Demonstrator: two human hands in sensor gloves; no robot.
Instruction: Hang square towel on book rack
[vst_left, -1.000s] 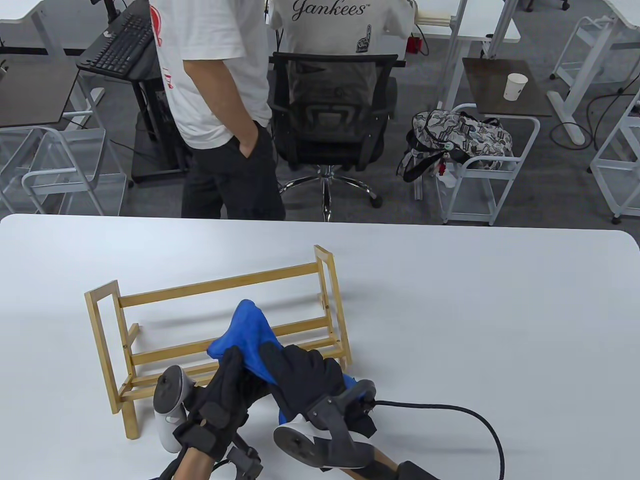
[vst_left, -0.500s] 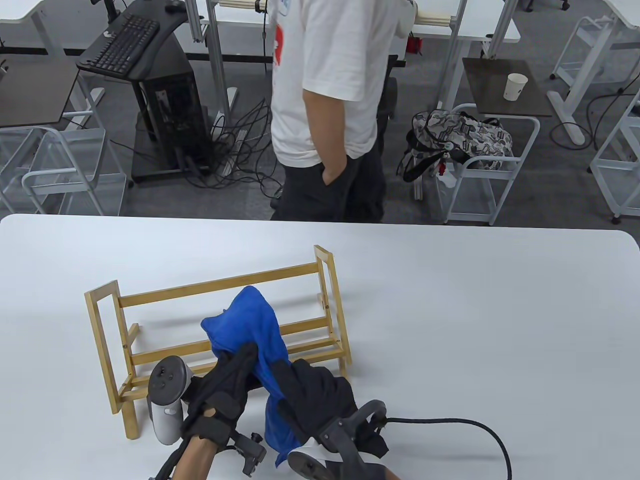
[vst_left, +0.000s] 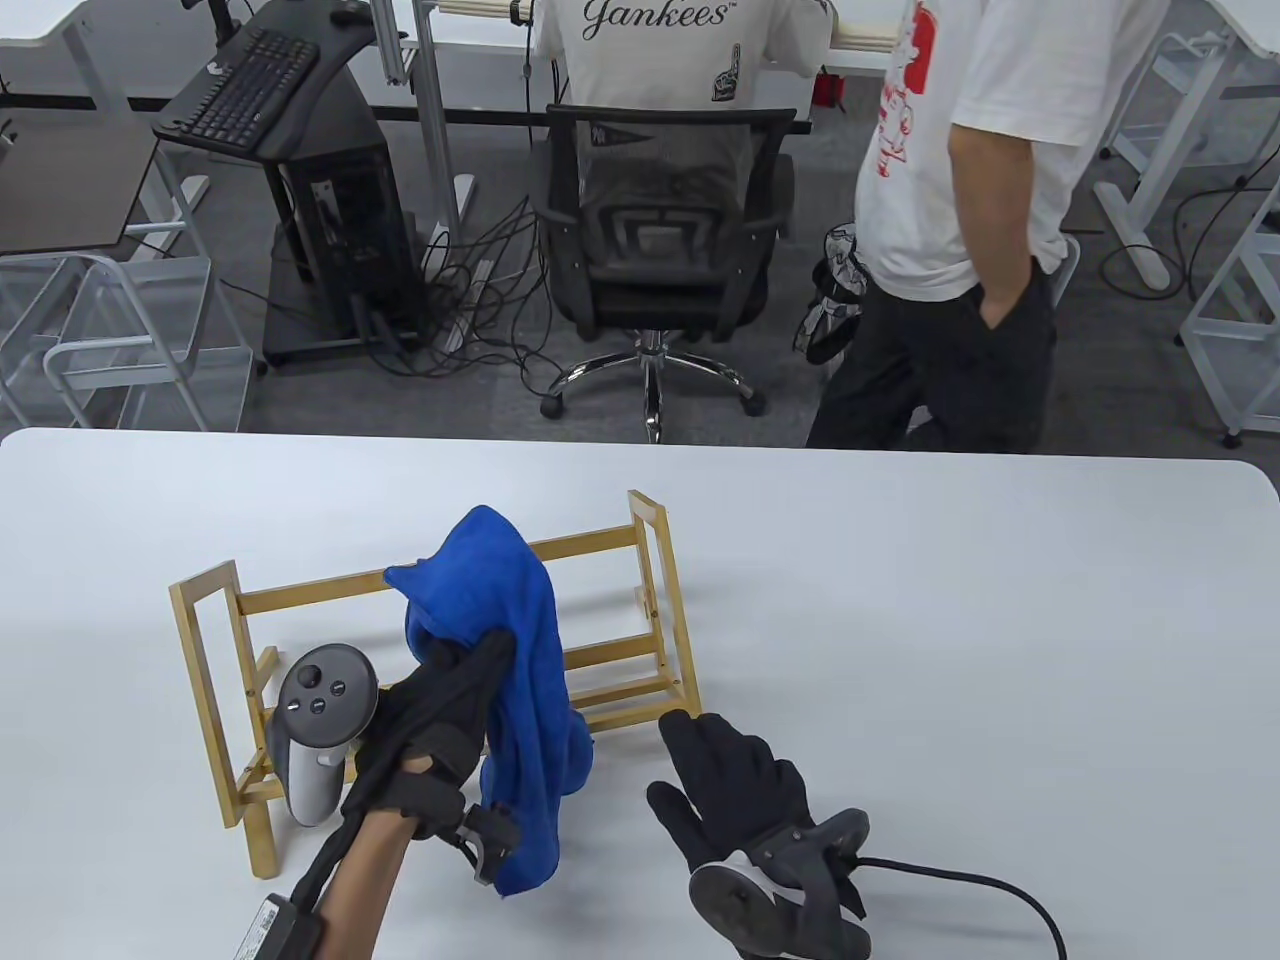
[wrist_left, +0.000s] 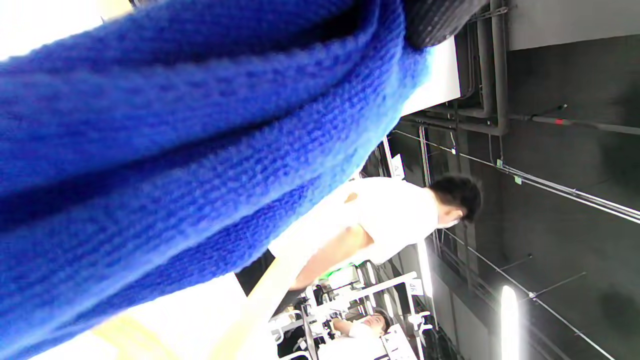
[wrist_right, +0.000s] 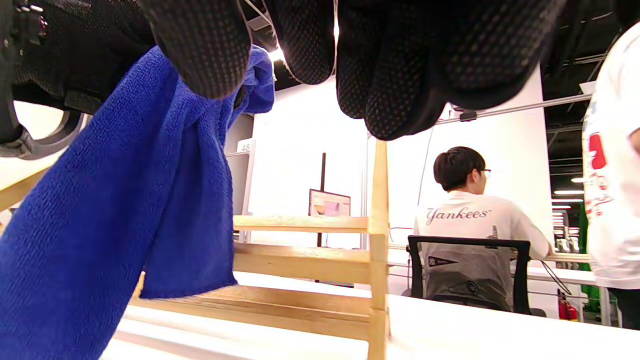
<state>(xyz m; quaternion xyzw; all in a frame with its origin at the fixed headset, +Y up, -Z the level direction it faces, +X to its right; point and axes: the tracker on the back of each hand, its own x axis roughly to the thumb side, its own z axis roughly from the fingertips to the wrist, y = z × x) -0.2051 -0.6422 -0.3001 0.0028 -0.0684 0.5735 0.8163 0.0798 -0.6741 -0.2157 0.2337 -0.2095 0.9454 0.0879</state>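
The blue square towel (vst_left: 510, 680) hangs bunched from my left hand (vst_left: 455, 690), which grips it raised above the front of the wooden book rack (vst_left: 450, 575). The towel's top reaches up over the rack's back rail; its lower end dangles near the table. The towel fills the left wrist view (wrist_left: 175, 150). My right hand (vst_left: 735, 780) is empty, fingers spread, low over the table just right of the rack's front corner. In the right wrist view the towel (wrist_right: 125, 210) hangs left of the rack (wrist_right: 350, 250).
The white table (vst_left: 950, 620) spreads to the right of the rack. A black cable (vst_left: 960, 885) trails from my right hand. Beyond the far edge stand an office chair (vst_left: 660, 250) and a person in a white shirt (vst_left: 960, 200).
My left hand has lifted the towel up and back over the rack. My right hand has let go of the towel and moved right. The person behind the table has walked to the right.
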